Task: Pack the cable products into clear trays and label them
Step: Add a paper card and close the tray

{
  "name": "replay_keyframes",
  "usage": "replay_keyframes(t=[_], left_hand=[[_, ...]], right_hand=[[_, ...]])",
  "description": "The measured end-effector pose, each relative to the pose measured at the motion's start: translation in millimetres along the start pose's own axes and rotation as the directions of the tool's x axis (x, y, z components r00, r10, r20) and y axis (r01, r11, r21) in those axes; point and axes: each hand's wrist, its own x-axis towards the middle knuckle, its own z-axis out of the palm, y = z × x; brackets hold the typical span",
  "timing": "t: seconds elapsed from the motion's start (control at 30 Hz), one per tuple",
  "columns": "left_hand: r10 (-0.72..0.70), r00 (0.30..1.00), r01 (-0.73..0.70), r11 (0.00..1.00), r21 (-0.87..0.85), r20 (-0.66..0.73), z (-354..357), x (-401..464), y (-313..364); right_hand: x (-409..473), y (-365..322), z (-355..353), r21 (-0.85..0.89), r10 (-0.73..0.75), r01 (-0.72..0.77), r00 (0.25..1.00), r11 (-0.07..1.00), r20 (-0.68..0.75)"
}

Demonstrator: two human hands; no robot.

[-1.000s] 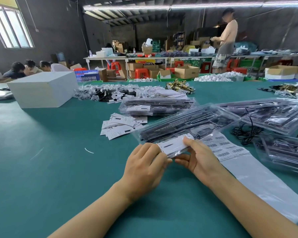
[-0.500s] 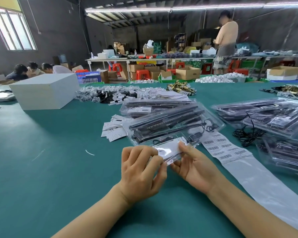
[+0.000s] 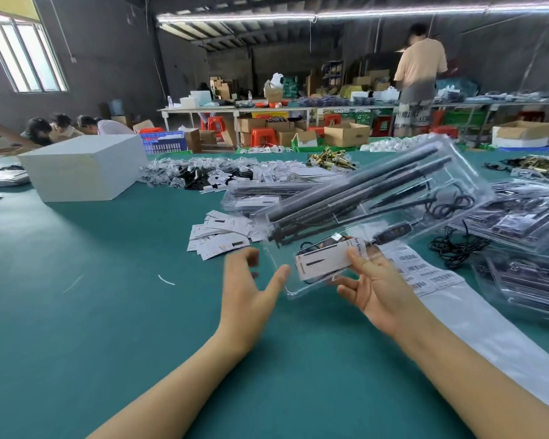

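Note:
A clear tray [image 3: 393, 198] holding long black rods and a coiled black cable is lifted off the green table [image 3: 108, 312], its far end tilted up to the right. My right hand [image 3: 374, 286] grips its near end, thumb on top beside the white card [image 3: 324, 261] inside, fingers underneath. My left hand [image 3: 248, 286] hovers with spread fingers just left of the tray's near corner and holds nothing. A strip of barcode labels [image 3: 425, 274] lies on the table under my right hand.
Loose white cards [image 3: 222, 232] lie left of the tray, with a stack of filled trays [image 3: 254, 198] behind them. More filled trays [image 3: 520, 217] and a loose black cable [image 3: 454, 248] sit on the right. A white box [image 3: 83, 166] stands far left. People work in the background.
My left hand has let go of the tray and opened. My right hand has raised the tray off the table and tilted its far end upward.

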Motion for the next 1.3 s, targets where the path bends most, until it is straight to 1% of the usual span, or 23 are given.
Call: replay_keyframes(t=[0.03,0.07,0.1,0.17,0.2,0.27,0.37,0.57,0.77,0.87,0.97,1.1,1.3], left_hand=[[-0.161,0.978,0.178,0.976,-0.124,0.135,-0.6,1.5,0.2],[-0.256,0.931,0.317,0.921,-0.228,0.259,-0.6,2.5,0.0],[-0.295,0.898,0.395,0.868,-0.301,0.327,0.2,3.4,-1.2],[-0.319,0.853,0.48,0.79,-0.381,0.412,1.1,5.3,-1.3],[-0.326,0.825,0.517,0.765,-0.384,0.461,0.8,6.0,-0.4],[-0.324,0.791,0.543,0.763,-0.35,0.52,-0.6,7.0,-0.6],[-0.326,0.796,0.531,0.78,-0.331,0.51,-0.8,7.4,-1.8],[-0.366,0.843,0.486,0.833,-0.265,0.394,8.7,4.5,0.9],[-0.323,0.893,0.403,0.884,-0.237,0.314,11.8,1.5,3.9],[-0.338,0.896,0.406,0.886,-0.225,0.288,12.4,1.5,3.9],[-0.355,0.896,0.42,0.873,-0.247,0.269,12.1,0.9,5.0],[-0.365,0.894,0.428,0.867,-0.254,0.261,12.3,-0.5,6.1],[-0.344,0.903,0.411,0.866,-0.285,0.257,11.2,1.2,4.9]], right_hand=[[0.1,2.0,-0.9,0.005,0.008,-0.008,1.0,1.0,-0.026],[0.4,4.0,-1.9,0.005,0.016,-0.016,0.999,1.0,-0.045],[0.7,5.8,-2.5,0.005,0.023,-0.023,0.998,1.0,-0.057],[1.9,8.1,-2.9,-0.001,0.03,-0.03,0.998,1.0,-0.063],[2.7,8.9,-2.7,-0.014,0.027,-0.028,0.998,0.999,-0.058],[3.9,10.7,-2.5,-0.039,0.019,-0.02,0.999,0.999,-0.038],[4.6,12.4,-3.3,-0.041,0.013,-0.013,1.0,0.999,-0.007],[4.1,13.5,-3.9,-0.062,0.008,-0.008,1.0,0.998,0.003],[4.4,13.8,-4.9,-0.063,0.01,-0.01,1.0,0.998,0.004],[4.0,14.1,-3.9,-0.08,0.006,-0.005,1.0,0.997,0.016],[3.8,14.0,-3.3,-0.091,0.01,-0.009,1.0,0.996,0.01],[3.9,14.2,-4.9,-0.068,0.015,-0.014,1.0,0.998,0.011],[3.1,12.7,-4.4,-0.05,0.023,-0.021,0.999,0.999,0.029]])
